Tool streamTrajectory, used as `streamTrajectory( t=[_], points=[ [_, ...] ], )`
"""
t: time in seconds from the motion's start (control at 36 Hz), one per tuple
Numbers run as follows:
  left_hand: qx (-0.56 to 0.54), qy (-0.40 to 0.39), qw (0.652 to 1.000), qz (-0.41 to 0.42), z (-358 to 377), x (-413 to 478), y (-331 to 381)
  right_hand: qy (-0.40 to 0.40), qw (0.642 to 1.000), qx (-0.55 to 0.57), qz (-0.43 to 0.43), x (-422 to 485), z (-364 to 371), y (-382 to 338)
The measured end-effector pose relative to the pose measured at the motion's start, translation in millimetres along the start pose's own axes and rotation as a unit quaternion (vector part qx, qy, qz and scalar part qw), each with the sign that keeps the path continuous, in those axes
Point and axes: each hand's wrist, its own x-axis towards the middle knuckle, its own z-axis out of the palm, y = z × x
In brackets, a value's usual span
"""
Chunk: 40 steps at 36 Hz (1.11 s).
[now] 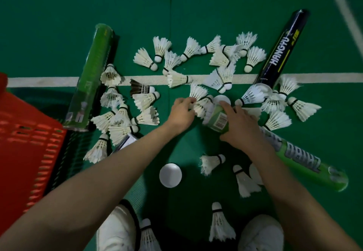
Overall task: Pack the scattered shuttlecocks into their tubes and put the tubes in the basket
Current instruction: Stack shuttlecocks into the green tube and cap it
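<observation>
**Shuttlecock at the tube mouth, feeding along the tube's line**

We hold the green tube [302,162] in our right hand [238,126], fingers wrapped round it close to its open end. Its long axis runs from the mouth at about 10 o'clock down to the closed end at 4 o'clock, low over the court floor.

Our left hand [181,112] sits at 9 o'clock of that mouth and pinches the shuttlecock [198,93] by its feather skirt. The skirt fans toward 11 o'clock and the cork end turns toward the opening. A few more feathers bunch right at the rim, and through the blur we cannot say whether the cork is already inside.

As we judge it, the push has to go toward 4 o'clock, straight down the tube's axis, with the left hand, the nearer one, driving and the right only steadying.

The basket [23,132] waits at 8 o'clock, well apart. A white cap [170,175] lies at 6 o'clock of the left hand.
</observation>
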Motion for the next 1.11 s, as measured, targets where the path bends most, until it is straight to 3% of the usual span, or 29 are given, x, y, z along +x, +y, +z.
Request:
streamTrajectory(
  t=[0.06,0.14,0.31,0.42,0.53,0.58,0.75,0.83,0.94,1.11],
  points=[
    [0.094,0.002,0.993,0.067,2,8,0,0.004,1.0,0.001,0.009,2,1,6],
    [0.162,0.013,0.981,0.103,10,19,4,0.005,1.0,0.0,0.019,4,1,13],
    [0.079,0.067,0.995,0.0,27,26,14,0.005,1.0,-0.009,0.026,4,2,23],
    [0.081,0.037,0.995,-0.047,28,31,12,0.003,0.999,-0.008,0.032,4,3,28],
    [0.023,0.035,0.997,-0.064,26,29,13,0.004,0.999,-0.008,0.032,3,3,30],
    [-0.064,0.047,0.993,-0.093,27,28,13,0.002,0.999,-0.006,0.032,2,4,29],
    [-0.327,0.083,0.928,-0.156,23,19,6,-0.002,1.0,-0.007,0.03,-3,7,26],
    [-0.323,0.092,0.937,-0.102,19,2,2,-0.004,0.999,-0.014,0.029,-8,10,23],
    [-0.173,0.128,0.976,0.036,9,-26,-8,-0.003,1.0,-0.021,0.02,-14,13,20],
    [-0.132,0.105,0.977,0.134,3,-50,-11,0.009,1.0,-0.025,-0.007,-22,11,12]
  ],
)
